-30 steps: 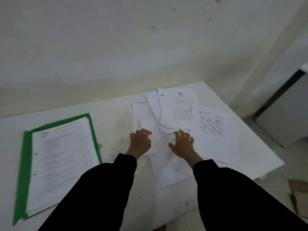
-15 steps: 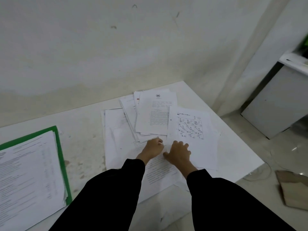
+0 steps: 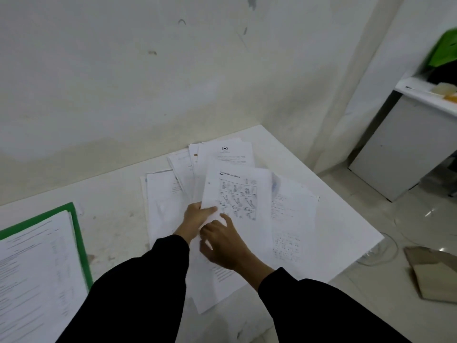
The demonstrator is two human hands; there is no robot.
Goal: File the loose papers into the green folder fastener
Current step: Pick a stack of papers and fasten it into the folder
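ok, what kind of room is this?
Likely a plain office or storeroom corner: a white rectangular table against a bare stained wall, loose printed papers spread on it beside an open green folder, and a pale grey cabinet to the right.

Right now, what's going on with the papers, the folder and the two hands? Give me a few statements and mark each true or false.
1. The left hand pinches the sheet with drawings. True.
2. The green folder lies right of the loose papers. False: it lies to their left.
3. The green folder is closed. False: it lies open with printed sheets on it.
4. The star-emblem sheet lies at the pile's far end. True.
5. The right hand rests on the folder. False: it is over the loose papers.
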